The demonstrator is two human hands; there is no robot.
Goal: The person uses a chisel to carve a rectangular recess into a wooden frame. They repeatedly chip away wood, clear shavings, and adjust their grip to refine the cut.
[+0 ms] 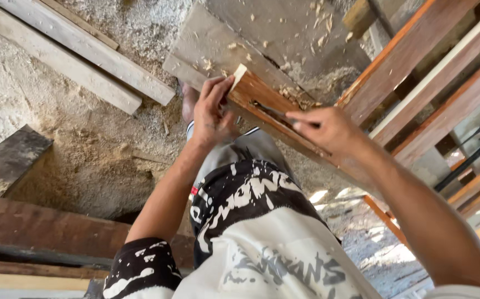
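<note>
The left hand (pixel 211 113) is clamped on the near end of a reddish wooden rail (pixel 262 102), fingers curled over its pale, freshly cut end face and the thumb pressed against its side. The rail runs away to the right and downward, lying along the edge of a grey board (pixel 284 33) that serves as the surface and is scattered with wood chips.

The right hand (pixel 328 130) is closed around a thin dark tool (pixel 276 112), probably a chisel, though the blade is too slim and shadowed to be sure. Its tip rests in a dark slot cut into the rail's top face, just beside the left hand's fingertips, so the two hands are near but not touching.

To the right, several long orange-brown timbers (pixel 417 61) stand close together, leaving little free room on that side of the rail. To the left the sawdust-covered floor (pixel 85 149) lies open, bounded by pale planks (pixel 79 50) at the upper left and a dark plank (pixel 7 160) at the left edge. More dark boards (pixel 40 227) lie below the left arm. The person's grey shorts and black-and-white patterned shirt (pixel 251 221) fill the lower middle, right under the rail's near end.
</note>
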